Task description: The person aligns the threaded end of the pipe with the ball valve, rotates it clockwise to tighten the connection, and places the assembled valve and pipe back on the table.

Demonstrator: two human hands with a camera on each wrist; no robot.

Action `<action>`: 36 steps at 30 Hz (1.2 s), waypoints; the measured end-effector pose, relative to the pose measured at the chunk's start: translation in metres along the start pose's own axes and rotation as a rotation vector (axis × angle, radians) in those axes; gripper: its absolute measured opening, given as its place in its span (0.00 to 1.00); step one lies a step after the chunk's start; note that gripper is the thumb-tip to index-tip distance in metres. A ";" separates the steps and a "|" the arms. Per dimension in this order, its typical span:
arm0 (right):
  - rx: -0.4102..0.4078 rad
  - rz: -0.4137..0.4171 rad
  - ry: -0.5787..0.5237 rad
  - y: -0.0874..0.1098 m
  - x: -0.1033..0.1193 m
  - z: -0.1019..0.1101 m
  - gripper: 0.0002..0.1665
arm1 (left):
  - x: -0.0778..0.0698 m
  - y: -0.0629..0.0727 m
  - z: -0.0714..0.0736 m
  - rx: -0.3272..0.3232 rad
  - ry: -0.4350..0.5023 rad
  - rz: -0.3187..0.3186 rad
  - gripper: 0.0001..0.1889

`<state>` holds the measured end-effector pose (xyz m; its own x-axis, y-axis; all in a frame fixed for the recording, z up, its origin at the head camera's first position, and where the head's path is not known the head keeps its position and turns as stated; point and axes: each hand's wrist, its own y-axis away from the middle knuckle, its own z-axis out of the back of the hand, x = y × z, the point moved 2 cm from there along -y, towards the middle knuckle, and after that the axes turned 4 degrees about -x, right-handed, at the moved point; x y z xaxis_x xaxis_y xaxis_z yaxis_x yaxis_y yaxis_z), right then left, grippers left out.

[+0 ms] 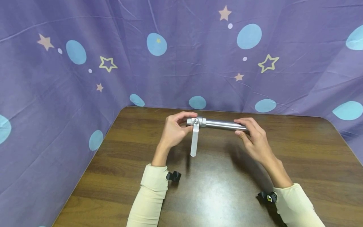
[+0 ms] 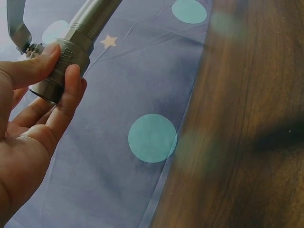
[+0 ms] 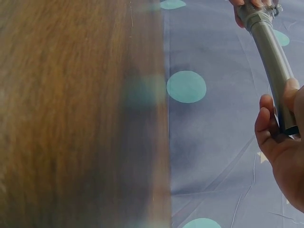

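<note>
My left hand [image 1: 173, 130] pinches a metal ball valve [image 1: 200, 121] between thumb and fingers, around its body. The valve's flat lever handle [image 1: 194, 142] points toward me. Joined to the valve's right end is a shiny metal pipe [image 1: 222, 125], held up over the table. Near the pipe's far end, my right hand [image 1: 256, 140] grips it with thumb and fingertips. In the left wrist view, raised lettering shows on the valve body [image 2: 67, 59] beside the thumb. The pipe's open end [image 3: 289, 128] sits between the fingers in the right wrist view.
A brown wooden table [image 1: 113, 176] lies under both hands, with a glare spot near its front. Behind it and to the left hangs a purple curtain [image 1: 181, 63] with stars and blue dots. A black wrist mount [image 1: 174, 176] sticks out from the left sleeve.
</note>
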<state>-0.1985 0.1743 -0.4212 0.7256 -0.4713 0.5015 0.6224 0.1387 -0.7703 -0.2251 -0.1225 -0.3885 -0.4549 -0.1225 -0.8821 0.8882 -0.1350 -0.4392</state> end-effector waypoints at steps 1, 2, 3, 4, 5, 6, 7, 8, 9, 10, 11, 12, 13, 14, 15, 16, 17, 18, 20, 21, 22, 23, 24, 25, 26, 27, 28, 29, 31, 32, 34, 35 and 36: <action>0.006 -0.007 0.005 0.000 0.000 0.000 0.30 | 0.000 0.000 0.000 0.000 0.000 0.001 0.22; 0.013 -0.014 0.010 0.000 0.000 0.001 0.29 | 0.000 0.000 0.000 0.000 0.002 0.002 0.22; 0.019 -0.019 0.013 0.000 0.000 0.001 0.29 | 0.000 0.000 0.000 -0.001 0.002 0.003 0.22; 0.023 -0.021 0.018 0.000 -0.001 0.001 0.28 | 0.000 0.000 0.000 -0.001 0.005 0.004 0.22; 0.029 -0.026 0.020 0.000 -0.001 0.001 0.28 | 0.000 0.000 -0.001 -0.001 0.009 0.007 0.22; 0.035 -0.028 0.020 0.000 -0.001 0.001 0.28 | 0.000 0.000 -0.001 0.000 0.012 0.009 0.22; 0.040 -0.033 0.020 0.000 -0.001 0.001 0.27 | 0.000 0.000 -0.001 0.001 0.014 0.013 0.22; 0.044 -0.037 0.021 0.000 -0.001 0.001 0.27 | 0.000 0.000 -0.001 0.002 0.016 0.017 0.22; 0.047 -0.035 0.023 0.000 0.000 0.001 0.27 | 0.000 0.000 -0.001 0.003 0.016 0.019 0.22; 0.050 -0.034 0.024 0.000 0.000 0.001 0.27 | 0.000 0.000 -0.001 0.004 0.015 0.022 0.22; 0.055 -0.038 0.023 0.000 0.000 0.001 0.26 | 0.000 0.000 -0.001 0.005 0.014 0.026 0.22; 0.056 -0.037 0.024 0.000 0.000 0.001 0.26 | 0.000 0.001 -0.001 0.006 0.012 0.028 0.22; 0.058 -0.037 0.025 0.001 0.000 0.001 0.27 | 0.000 0.001 -0.001 0.007 0.011 0.030 0.21; 0.060 -0.036 0.027 0.001 0.000 0.001 0.27 | 0.000 0.001 -0.001 0.008 0.010 0.031 0.21; 0.062 -0.035 0.027 0.001 0.000 0.001 0.27 | 0.000 0.001 -0.001 0.008 0.009 0.032 0.21; 0.065 -0.039 0.026 0.001 0.000 0.001 0.27 | 0.000 0.001 -0.002 0.008 0.006 0.034 0.21; 0.069 -0.041 0.027 0.001 -0.001 0.001 0.27 | 0.000 0.001 -0.002 0.007 0.006 0.034 0.21; 0.073 -0.043 0.026 0.001 -0.001 0.001 0.27 | 0.000 0.001 -0.002 0.007 0.004 0.034 0.21; 0.080 -0.046 0.029 0.002 -0.001 0.001 0.27 | 0.000 0.001 -0.002 0.006 0.003 0.033 0.22; 0.081 -0.044 0.031 0.002 -0.001 0.001 0.27 | 0.000 0.001 -0.001 0.005 0.005 0.032 0.22; 0.081 -0.041 0.032 0.002 -0.001 0.001 0.27 | 0.001 0.001 -0.001 0.004 0.004 0.032 0.22; 0.082 -0.038 0.034 0.001 -0.001 0.001 0.27 | 0.001 0.000 -0.001 0.004 0.007 0.030 0.22; 0.079 -0.036 0.030 0.002 -0.001 0.001 0.27 | 0.001 0.000 -0.001 0.003 0.011 0.030 0.22; 0.074 -0.032 0.030 0.001 -0.001 0.001 0.28 | 0.001 0.000 -0.001 0.002 0.016 0.029 0.21; 0.068 -0.027 0.028 0.001 -0.001 0.000 0.29 | 0.001 0.000 -0.001 0.001 0.019 0.027 0.21; 0.067 -0.027 0.024 0.001 0.000 0.000 0.31 | 0.000 0.000 0.000 0.000 0.018 0.026 0.21; 0.071 -0.032 0.013 0.001 0.000 0.000 0.32 | 0.000 0.000 0.000 -0.001 0.018 0.026 0.21; 0.077 -0.036 0.002 0.002 0.000 0.000 0.34 | 0.000 0.000 0.000 -0.004 0.019 0.027 0.22; 0.096 -0.039 -0.016 0.002 0.001 0.000 0.37 | 0.000 0.000 0.000 -0.010 0.014 0.030 0.22; 0.109 -0.039 -0.027 0.002 0.001 0.000 0.39 | 0.000 -0.001 0.000 -0.013 0.011 0.033 0.22; 0.129 -0.029 -0.046 0.002 0.002 -0.001 0.40 | 0.000 -0.001 0.001 -0.017 0.011 0.037 0.22; 0.131 -0.016 -0.041 0.002 0.002 -0.001 0.40 | 0.000 -0.001 0.001 -0.020 0.010 0.037 0.22; 0.129 -0.005 -0.031 0.002 0.002 -0.001 0.39 | 0.000 -0.001 0.002 -0.021 0.008 0.035 0.22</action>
<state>-0.1965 0.1728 -0.4223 0.7298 -0.4453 0.5187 0.6572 0.2481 -0.7117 -0.2258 -0.1242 -0.3880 -0.4229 -0.1192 -0.8983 0.9048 -0.1100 -0.4114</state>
